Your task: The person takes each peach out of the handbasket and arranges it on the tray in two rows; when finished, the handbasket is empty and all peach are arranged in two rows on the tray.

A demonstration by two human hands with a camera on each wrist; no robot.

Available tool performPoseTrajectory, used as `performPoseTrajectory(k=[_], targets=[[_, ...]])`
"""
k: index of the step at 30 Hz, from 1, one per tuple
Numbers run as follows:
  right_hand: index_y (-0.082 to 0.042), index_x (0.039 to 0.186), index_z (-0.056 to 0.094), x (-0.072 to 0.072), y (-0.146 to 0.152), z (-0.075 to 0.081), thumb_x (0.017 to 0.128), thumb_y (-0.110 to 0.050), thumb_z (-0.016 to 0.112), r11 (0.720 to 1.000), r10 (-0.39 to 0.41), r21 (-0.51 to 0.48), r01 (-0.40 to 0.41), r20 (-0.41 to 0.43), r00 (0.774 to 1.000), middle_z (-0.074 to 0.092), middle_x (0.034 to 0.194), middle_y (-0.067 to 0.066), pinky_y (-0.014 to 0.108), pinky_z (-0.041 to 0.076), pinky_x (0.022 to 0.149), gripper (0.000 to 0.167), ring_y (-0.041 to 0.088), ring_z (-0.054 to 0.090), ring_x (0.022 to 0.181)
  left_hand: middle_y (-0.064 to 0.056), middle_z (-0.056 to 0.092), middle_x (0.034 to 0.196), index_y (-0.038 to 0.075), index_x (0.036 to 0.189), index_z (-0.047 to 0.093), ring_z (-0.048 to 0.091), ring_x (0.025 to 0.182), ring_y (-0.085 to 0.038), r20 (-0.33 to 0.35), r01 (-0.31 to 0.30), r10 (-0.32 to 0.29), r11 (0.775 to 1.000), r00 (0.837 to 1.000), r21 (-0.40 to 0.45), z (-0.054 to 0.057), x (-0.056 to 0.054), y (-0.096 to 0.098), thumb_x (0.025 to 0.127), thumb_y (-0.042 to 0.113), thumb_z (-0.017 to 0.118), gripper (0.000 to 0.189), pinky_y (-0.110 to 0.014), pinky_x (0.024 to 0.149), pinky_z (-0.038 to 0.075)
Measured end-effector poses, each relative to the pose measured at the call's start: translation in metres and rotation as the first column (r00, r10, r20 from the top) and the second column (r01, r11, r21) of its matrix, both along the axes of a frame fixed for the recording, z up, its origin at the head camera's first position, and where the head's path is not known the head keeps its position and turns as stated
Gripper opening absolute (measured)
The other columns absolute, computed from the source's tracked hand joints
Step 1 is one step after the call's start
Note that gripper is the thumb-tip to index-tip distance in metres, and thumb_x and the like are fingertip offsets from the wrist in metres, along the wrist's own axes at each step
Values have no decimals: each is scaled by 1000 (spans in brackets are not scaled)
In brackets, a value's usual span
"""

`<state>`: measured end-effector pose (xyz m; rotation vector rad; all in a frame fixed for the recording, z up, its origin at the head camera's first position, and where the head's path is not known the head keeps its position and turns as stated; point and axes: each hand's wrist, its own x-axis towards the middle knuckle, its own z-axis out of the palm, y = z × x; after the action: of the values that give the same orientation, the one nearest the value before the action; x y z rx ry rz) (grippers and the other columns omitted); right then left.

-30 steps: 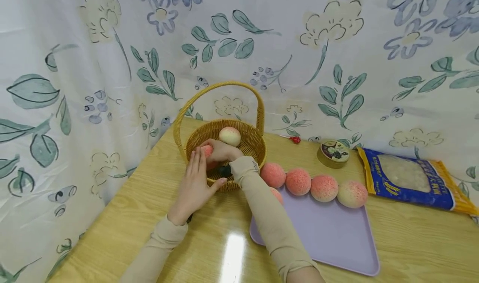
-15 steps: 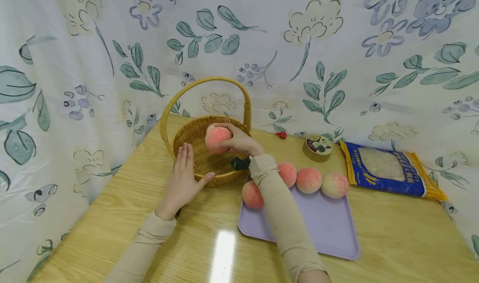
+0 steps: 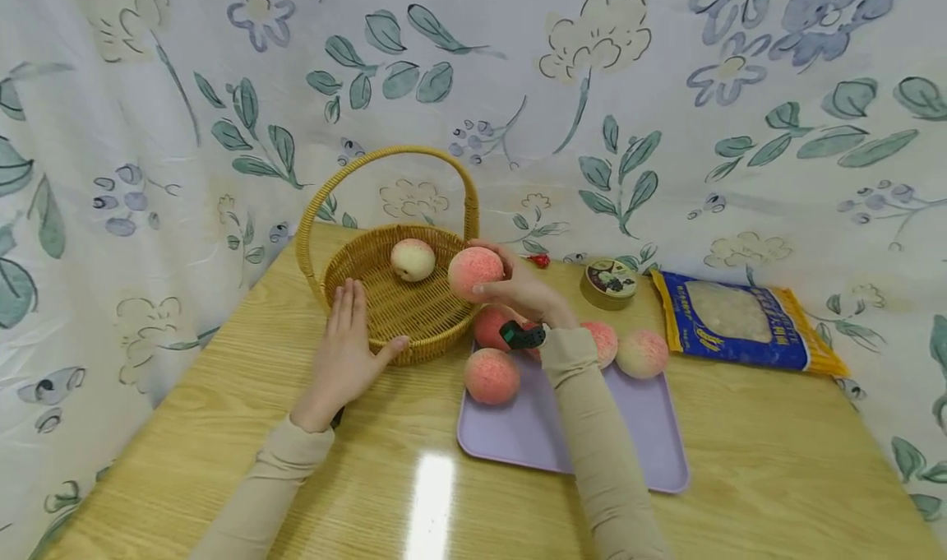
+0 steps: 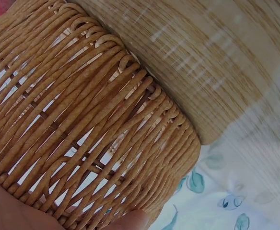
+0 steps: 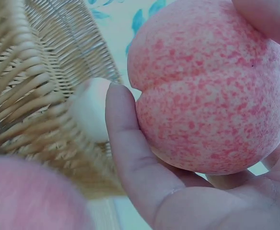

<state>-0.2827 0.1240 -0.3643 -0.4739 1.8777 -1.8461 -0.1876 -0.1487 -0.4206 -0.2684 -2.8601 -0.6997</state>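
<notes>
My right hand (image 3: 521,284) grips a pink-speckled peach (image 3: 476,274) at the right rim of the wicker basket (image 3: 429,348). In the right wrist view, thumb and fingers wrap round that peach (image 5: 212,91). Fingers straight and thumb spread, my left hand (image 3: 342,363) rests against the basket's near left side. The left wrist view has the woven wall (image 4: 82,115) close up, with part of the hand along its lower edge. Inside the basket lies one pale peach (image 3: 413,260).
Right of the basket is a lilac tray (image 3: 510,441) with several peaches, including one at its near left (image 3: 491,376) and a pale one (image 3: 642,354). Behind stand a round tin (image 3: 609,284), a blue-yellow bag (image 3: 740,321) and a small red item (image 3: 538,261). A floral curtain backs the table.
My right hand has lifted a peach out of the basket and carried it right, to the rim. My left hand stays at the basket's side. The head view has shifted slightly.
</notes>
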Motion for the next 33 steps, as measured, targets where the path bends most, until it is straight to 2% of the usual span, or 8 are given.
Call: performPoseTrajectory(k=[4,9,14,18,20,24,29,33], targets=[[-12,152,25,18,25,-6,85,10,60,1000,-9,-17,8,-69,998,38,147,16,25,49,93,79,21,49,120,-24,-8,161,-4,152,-6,-1,149,-45,-10,1,-1,1000,1000,-6,-1,-1,1,91,66,46,107,-54,122,7],[-7,150,27,37,48,-12,82,11,63,1000,-12,10,14,-155,988,39,147,17,22,47,94,79,15,49,119,-22,-9,161,-4,152,-5,-1,149,-44,-11,1,-1,1000,1000,-7,-1,-1,0,91,66,47,107,-54,122,7],[-8,150,29,57,68,-18,81,9,65,1000,-24,9,25,-127,992,37,149,16,23,49,93,80,14,49,120,-22,-9,161,-5,152,-4,-1,149,-44,-17,5,-5,1000,1000,-4,-1,-1,1,91,65,48,106,-55,121,8],[-12,149,32,68,83,-24,80,3,71,995,-31,95,44,-135,990,39,149,12,23,48,91,80,15,47,121,-23,-10,161,-5,152,-4,-1,149,-45,-24,9,-8,1000,1000,14,-1,0,2,91,64,49,106,-57,121,9],[-14,148,35,72,89,-27,80,0,73,990,-13,139,34,-155,988,39,149,11,24,49,91,79,18,45,124,-23,-10,161,-5,152,-5,-1,149,-45,-27,9,-8,1000,1000,21,-1,0,2,91,64,49,106,-57,121,8],[-13,146,39,84,103,-33,79,-3,75,977,53,215,-5,-218,975,39,150,12,24,44,99,77,22,41,133,-22,-11,161,-5,152,-6,-1,149,-46,-24,11,-10,1000,1000,24,-1,0,1,91,64,49,107,-57,121,8],[-14,144,42,98,115,-44,79,-8,77,963,71,271,-8,-225,972,41,149,10,20,37,105,74,16,42,132,-24,-10,160,-6,152,-4,-1,148,-46,-36,15,-14,1000,999,24,0,0,1,91,63,50,107,-57,120,8],[-16,144,43,101,117,-53,78,-7,78,961,75,277,-14,-213,974,41,150,8,20,37,105,75,10,43,131,-24,-9,160,-6,152,-4,-1,148,-46,-39,16,-15,1000,999,17,-1,-1,2,91,63,50,106,-58,120,9]])
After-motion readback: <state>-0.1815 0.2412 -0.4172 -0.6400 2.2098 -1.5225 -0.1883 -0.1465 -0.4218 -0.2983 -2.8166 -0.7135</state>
